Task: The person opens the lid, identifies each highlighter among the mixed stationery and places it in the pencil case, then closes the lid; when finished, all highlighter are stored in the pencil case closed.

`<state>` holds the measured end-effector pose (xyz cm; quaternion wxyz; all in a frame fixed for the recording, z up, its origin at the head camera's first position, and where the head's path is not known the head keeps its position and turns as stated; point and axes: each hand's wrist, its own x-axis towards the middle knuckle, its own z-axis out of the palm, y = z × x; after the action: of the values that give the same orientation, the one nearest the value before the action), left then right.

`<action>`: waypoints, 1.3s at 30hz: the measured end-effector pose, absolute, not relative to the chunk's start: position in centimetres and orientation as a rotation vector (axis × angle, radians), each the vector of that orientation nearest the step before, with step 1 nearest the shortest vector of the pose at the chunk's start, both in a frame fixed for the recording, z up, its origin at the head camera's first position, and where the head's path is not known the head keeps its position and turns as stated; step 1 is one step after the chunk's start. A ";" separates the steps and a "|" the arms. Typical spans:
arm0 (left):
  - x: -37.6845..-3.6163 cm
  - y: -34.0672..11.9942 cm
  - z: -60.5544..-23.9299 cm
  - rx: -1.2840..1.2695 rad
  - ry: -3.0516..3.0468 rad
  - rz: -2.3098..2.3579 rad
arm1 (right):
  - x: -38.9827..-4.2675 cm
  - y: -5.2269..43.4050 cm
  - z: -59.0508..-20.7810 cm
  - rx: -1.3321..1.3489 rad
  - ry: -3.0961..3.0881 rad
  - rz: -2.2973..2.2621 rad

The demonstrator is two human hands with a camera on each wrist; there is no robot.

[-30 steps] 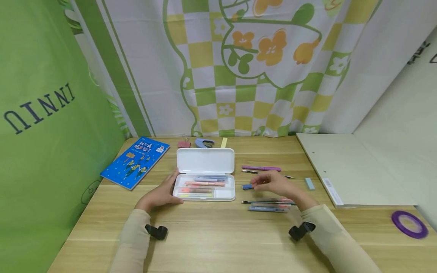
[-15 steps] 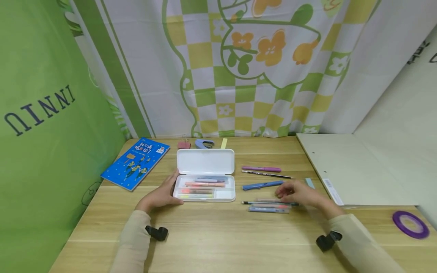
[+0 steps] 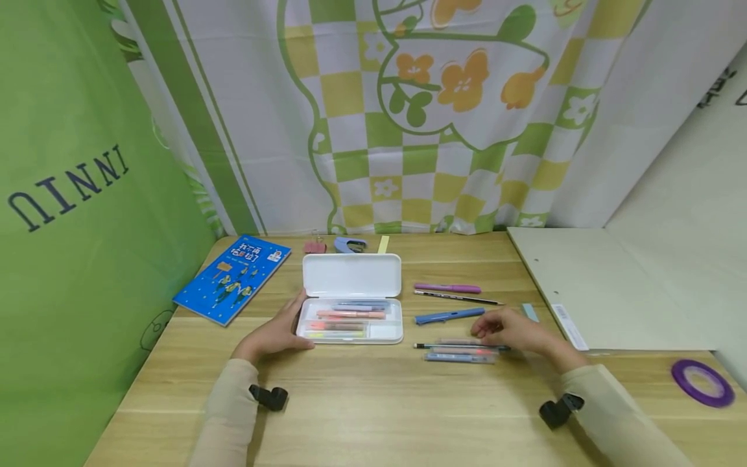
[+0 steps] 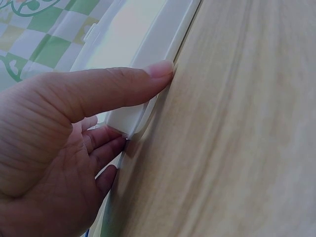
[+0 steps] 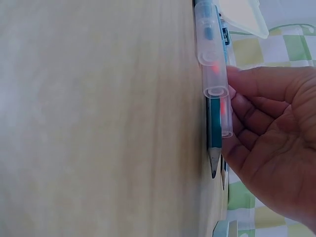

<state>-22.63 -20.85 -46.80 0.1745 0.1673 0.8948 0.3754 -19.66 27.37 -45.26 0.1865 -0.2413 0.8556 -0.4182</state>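
Observation:
An open white pencil case (image 3: 352,275) stands on the table, with several pens lying in its tray. My left hand (image 3: 276,332) holds its left end, thumb on the near corner and fingers along the side; the left wrist view shows the thumb (image 4: 113,91) on the rim. Right of the case, a row holds a clear-bodied pen (image 3: 457,341), a dark green pencil (image 5: 214,131), another clear pen (image 5: 216,81) with a red tip, and a blue pen (image 3: 458,358). My right hand (image 3: 508,329) pinches the farthest clear pen near its right end; the fingertips are partly hidden.
A blue fountain pen (image 3: 449,316), black pencil (image 3: 455,298) and purple pen (image 3: 447,288) lie beyond the row. An eraser (image 3: 530,312), a big pale board (image 3: 607,292) and purple tape (image 3: 703,383) are to the right. A blue book (image 3: 232,279) and stapler (image 3: 350,244) lie left and behind.
My right hand has let go of the blue fountain pen and moved right and nearer, onto the clear pen. It has stayed there over the last half second. The left hand has not moved.

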 end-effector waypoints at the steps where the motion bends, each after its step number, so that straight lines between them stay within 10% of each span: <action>1: -22.7 -20.9 -46.8 0.476 2.539 1.059 | -19.7 27.4 -45.3 -0.677 2.412 -1.175; 14: -22.7 -21.0 -46.7 0.463 2.533 1.071 | -20.2 24.5 -42.8 -0.646 2.467 -1.226; 39: -22.8 -21.1 -47.0 0.485 2.533 1.072 | -22.7 4.9 -42.9 -0.872 2.450 -1.297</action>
<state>-22.84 -21.13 -47.00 0.1738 0.1709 0.8932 0.3779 -22.74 4.89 -42.86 0.1177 -0.2980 0.8372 -0.4432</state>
